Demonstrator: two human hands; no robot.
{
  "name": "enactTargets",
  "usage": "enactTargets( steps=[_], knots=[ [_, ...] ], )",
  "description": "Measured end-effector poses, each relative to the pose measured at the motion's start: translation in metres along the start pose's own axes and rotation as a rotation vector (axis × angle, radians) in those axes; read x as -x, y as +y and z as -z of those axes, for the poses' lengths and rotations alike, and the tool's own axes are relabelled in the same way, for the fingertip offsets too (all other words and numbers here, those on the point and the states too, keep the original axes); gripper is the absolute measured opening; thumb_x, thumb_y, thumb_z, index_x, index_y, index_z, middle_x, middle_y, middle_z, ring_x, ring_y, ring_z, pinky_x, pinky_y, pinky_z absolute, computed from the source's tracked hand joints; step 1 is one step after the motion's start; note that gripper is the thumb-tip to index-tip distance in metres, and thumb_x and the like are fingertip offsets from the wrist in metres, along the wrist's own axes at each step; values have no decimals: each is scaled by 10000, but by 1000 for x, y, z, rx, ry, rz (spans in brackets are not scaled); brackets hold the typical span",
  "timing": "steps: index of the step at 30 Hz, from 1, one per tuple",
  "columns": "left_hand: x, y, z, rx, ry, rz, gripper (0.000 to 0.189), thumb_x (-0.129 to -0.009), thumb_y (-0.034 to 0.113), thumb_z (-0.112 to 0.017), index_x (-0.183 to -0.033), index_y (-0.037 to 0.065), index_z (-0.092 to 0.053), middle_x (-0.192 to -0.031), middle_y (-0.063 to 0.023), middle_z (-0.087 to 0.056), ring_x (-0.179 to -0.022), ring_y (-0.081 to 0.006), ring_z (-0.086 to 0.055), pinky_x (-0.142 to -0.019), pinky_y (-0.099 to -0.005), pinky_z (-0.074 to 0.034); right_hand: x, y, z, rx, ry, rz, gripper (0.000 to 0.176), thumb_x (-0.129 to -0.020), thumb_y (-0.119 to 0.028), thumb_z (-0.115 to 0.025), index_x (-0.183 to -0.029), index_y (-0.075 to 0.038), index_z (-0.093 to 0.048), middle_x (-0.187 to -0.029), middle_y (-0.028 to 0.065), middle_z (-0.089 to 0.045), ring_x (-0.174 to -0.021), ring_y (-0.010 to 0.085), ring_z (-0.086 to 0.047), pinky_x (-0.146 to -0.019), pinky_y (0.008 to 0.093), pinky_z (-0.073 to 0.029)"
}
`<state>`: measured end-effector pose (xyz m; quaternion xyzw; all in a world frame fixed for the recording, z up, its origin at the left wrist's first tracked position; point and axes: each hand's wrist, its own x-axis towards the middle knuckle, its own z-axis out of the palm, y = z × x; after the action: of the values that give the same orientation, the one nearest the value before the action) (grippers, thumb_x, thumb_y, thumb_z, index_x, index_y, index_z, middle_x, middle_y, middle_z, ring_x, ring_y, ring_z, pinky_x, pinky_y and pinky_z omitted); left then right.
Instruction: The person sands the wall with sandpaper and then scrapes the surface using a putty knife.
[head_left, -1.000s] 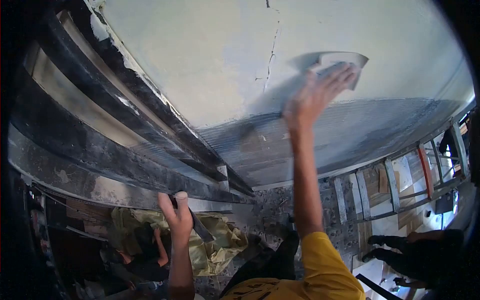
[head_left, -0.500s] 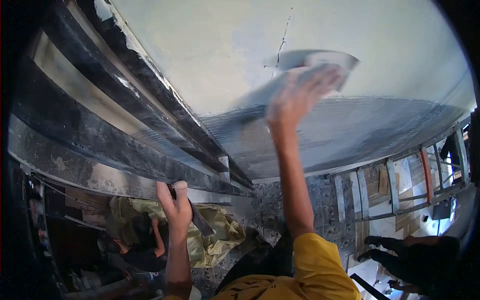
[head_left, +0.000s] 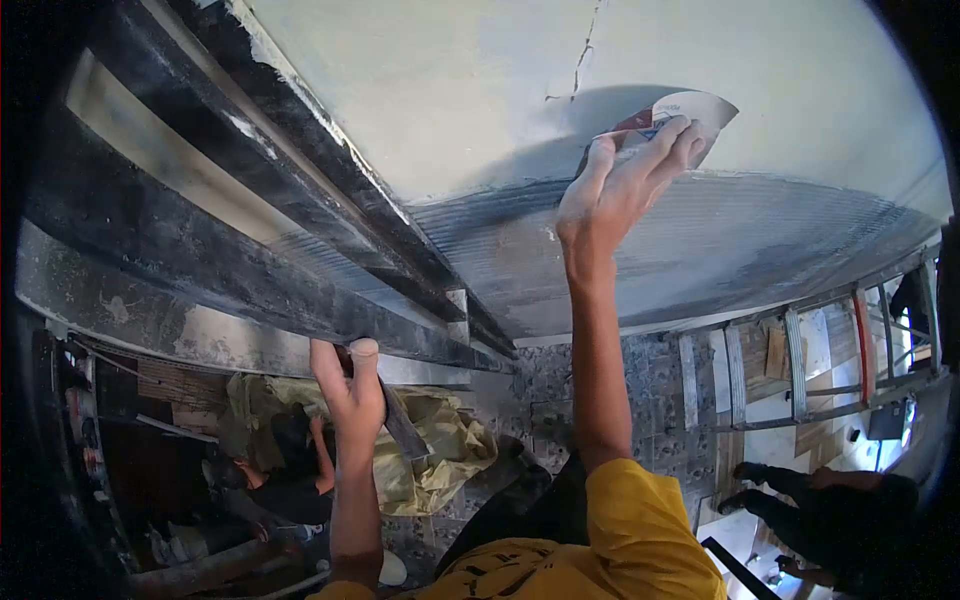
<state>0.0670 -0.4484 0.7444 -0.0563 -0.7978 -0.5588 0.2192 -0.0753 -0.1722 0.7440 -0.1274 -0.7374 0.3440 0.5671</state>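
Observation:
My right hand (head_left: 625, 195) presses a sheet of sandpaper (head_left: 695, 105) against the wall (head_left: 450, 90). The sheet has a pale printed back and a reddish underside; its right edge curls away. Beside the sheet, a dark crack (head_left: 582, 60) runs up the cream surface. Lower down, my left hand (head_left: 350, 395) is at the edge of a dark metal beam (head_left: 200, 260), thumb up and fingers partly hidden. What looks like a scraper (head_left: 408, 430), with a brownish handle and a narrow grey blade, passes between thumb and fingers.
Grey ribbed wall (head_left: 650, 250) lies below the cream part. A metal ladder (head_left: 795, 365) stands at the right. Far below are a crumpled yellowish sheet (head_left: 440, 460), a tiled floor (head_left: 640, 370), a person (head_left: 290, 470) at the left and another person (head_left: 840, 510) at the right.
My right hand, blurred by motion before, now shows sharply, with the sandpaper slightly farther right on the wall. My left hand keeps its place at the beam. The view has shifted slightly.

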Motion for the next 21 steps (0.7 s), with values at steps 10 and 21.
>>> enactTargets(
  steps=[10,21],
  knots=[
    [4,-3,4,-11,3,89,511,-1016,381,-603,-1298,-31,-497,-990,-36,-533,-820,-107,-479,-720,-282,-401,-33,-5,-19,-153,214,-94,699,-1045,-308,-412,-1529,110,-131,-1570,345,-108,-1492,526,-7,-1193,603,-39],
    [23,-48,15,-165,167,-11,425,-1060,299,-523,-1388,68,-383,-943,-21,-476,-613,-85,-405,-703,-328,-492,15,-11,-55,129,-93,514,874,-1022,-541,-391,-1582,52,-79,-1658,269,19,-1544,407,44,-1221,586,21]
  ],
)
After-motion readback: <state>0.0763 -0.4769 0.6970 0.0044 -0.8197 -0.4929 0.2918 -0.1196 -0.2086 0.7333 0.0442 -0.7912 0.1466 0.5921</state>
